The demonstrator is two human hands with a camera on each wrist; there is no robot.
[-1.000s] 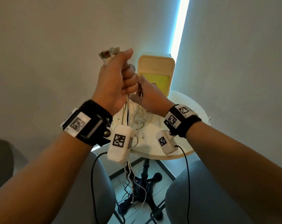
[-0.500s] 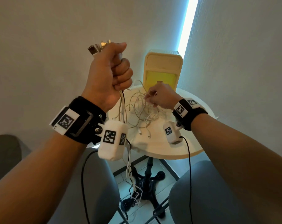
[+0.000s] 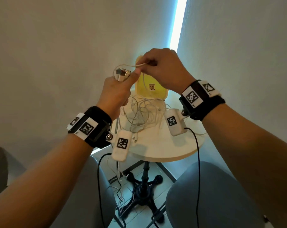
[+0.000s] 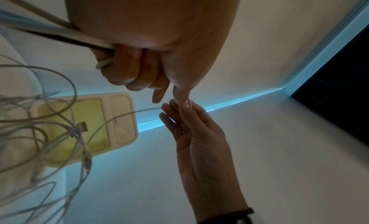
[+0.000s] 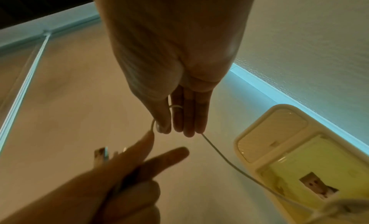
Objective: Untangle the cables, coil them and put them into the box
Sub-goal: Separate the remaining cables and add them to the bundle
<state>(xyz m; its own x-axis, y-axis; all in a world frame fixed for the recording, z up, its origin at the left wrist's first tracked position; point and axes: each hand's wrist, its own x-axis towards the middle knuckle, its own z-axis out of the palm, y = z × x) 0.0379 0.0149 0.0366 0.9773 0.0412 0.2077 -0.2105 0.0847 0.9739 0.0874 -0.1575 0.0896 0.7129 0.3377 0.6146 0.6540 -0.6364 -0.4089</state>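
Note:
My left hand (image 3: pixel 118 89) is raised above the table and grips a bundle of white cables, whose USB plugs (image 3: pixel 122 73) stick out above the fist. Its thumb points up toward my right hand (image 3: pixel 161 66), which pinches one thin white cable (image 3: pixel 140 64) between thumb and fingers just above the plugs. That cable (image 5: pixel 219 154) hangs down to a loose tangle of white cables (image 3: pixel 142 114) on the round table. The cream and yellow box (image 3: pixel 149 88) stands open at the table's far side, half hidden by my hands.
The small round white table (image 3: pixel 164 148) stands on a black pedestal base (image 3: pixel 144 188) in a corner between two walls. Some cable ends hang off the table's left edge toward the floor. Grey chair seats sit on both sides below my forearms.
My right hand rose from the tangle on the table to above the left fist, bringing one cable up. The left hand sank a little and moved right, still holding the bundle.

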